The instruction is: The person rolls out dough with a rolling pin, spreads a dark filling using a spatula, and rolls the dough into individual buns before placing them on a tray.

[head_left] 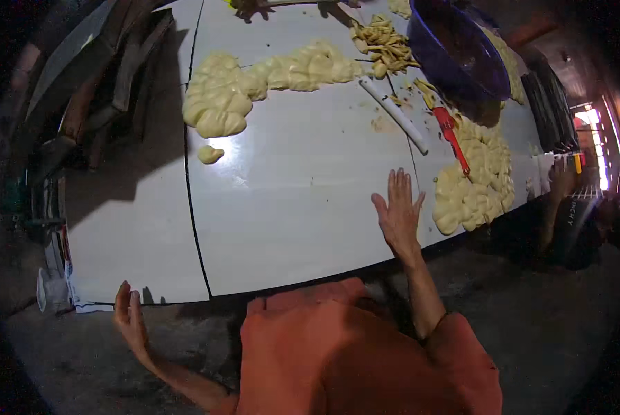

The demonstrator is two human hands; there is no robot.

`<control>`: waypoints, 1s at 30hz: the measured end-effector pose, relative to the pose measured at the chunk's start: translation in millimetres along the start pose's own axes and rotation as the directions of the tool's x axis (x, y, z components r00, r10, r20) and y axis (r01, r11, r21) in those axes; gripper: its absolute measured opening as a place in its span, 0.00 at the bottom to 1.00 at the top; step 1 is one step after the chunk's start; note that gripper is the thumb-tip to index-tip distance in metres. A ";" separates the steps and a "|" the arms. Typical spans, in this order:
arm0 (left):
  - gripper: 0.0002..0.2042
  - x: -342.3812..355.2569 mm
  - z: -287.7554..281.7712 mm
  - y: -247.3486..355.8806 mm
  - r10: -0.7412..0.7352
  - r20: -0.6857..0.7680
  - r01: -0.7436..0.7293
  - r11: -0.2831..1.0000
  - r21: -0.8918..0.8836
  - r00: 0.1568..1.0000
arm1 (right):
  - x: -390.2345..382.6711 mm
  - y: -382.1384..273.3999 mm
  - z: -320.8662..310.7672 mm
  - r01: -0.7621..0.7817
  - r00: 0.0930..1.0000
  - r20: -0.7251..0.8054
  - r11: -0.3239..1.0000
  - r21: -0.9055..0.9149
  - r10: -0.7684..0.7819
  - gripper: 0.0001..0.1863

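I remotely log a white, flat-topped table [303, 228]; lumpy, pale-yellow dough [481, 176] along its right side. Bare right hand [398, 213]: flat, spread, empty, over the table's front-right; contact unclear. Bare left hand [133, 321]: loosely extended, empty, at its front-left edge.

You have small pale lettering [571, 211] at your far right, on a dark surface [588, 232]. It runs vertically, beyond the tabletop [289, 235].

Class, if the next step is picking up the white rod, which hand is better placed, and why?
Probably the right hand: it is open over the table, pointing toward the near end of the white rod. The left hand is much farther away, by the table's near edge.
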State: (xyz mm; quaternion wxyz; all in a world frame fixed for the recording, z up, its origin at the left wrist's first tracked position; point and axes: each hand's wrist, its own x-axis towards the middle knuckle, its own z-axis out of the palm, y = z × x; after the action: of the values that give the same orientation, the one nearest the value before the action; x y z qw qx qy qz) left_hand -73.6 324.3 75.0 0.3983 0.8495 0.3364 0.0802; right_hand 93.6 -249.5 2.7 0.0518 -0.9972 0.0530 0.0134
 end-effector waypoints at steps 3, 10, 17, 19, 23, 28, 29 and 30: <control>0.22 1.2 50.3 16.2 0.105 0.071 -0.101 0.993 -0.062 0.992 | -2.9 -49.7 10.6 0.182 0.983 -0.043 0.977 0.113 -0.178 0.46; 0.24 -25.3 135.3 172.0 0.304 0.472 -0.334 0.942 -0.022 0.828 | -7.1 -112.4 10.8 0.562 0.808 -0.029 0.755 0.337 -0.588 0.45; 0.24 -56.7 112.2 96.7 0.116 0.269 -0.135 0.990 0.051 0.956 | 62.7 46.1 -25.5 0.026 0.999 0.018 0.990 0.140 -0.029 0.38; 0.23 -63.3 119.2 96.6 0.098 0.252 -0.092 0.995 -0.039 0.963 | 84.6 33.6 -31.8 0.131 0.987 -0.113 0.975 0.180 -0.112 0.32; 0.20 -54.8 140.2 120.6 0.204 0.293 -0.203 0.979 -0.034 0.934 | 169.5 -7.0 -46.0 0.170 0.980 -0.186 0.791 0.587 -0.073 0.24; 0.16 -24.4 181.5 172.3 0.337 0.365 -0.338 0.939 -0.064 0.868 | 295.7 -30.5 -33.3 0.326 0.916 -0.338 0.890 0.319 -0.215 0.24; 0.16 -13.3 192.3 180.8 0.416 0.382 -0.419 0.904 -0.079 0.825 | 308.3 -27.9 -33.0 0.328 0.914 -0.344 0.893 0.308 -0.217 0.24; 0.17 -3.8 199.1 193.4 0.461 0.411 -0.474 0.877 -0.077 0.787 | 314.3 -38.1 -39.7 0.304 0.933 -0.259 0.932 0.199 -0.249 0.25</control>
State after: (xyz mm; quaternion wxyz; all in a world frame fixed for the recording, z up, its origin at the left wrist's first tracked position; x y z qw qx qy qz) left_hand 102.2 109.6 83.5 0.4155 0.9092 0.0240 -0.0123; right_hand 410.9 -248.8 36.0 0.1646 -0.9761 -0.0820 -0.1155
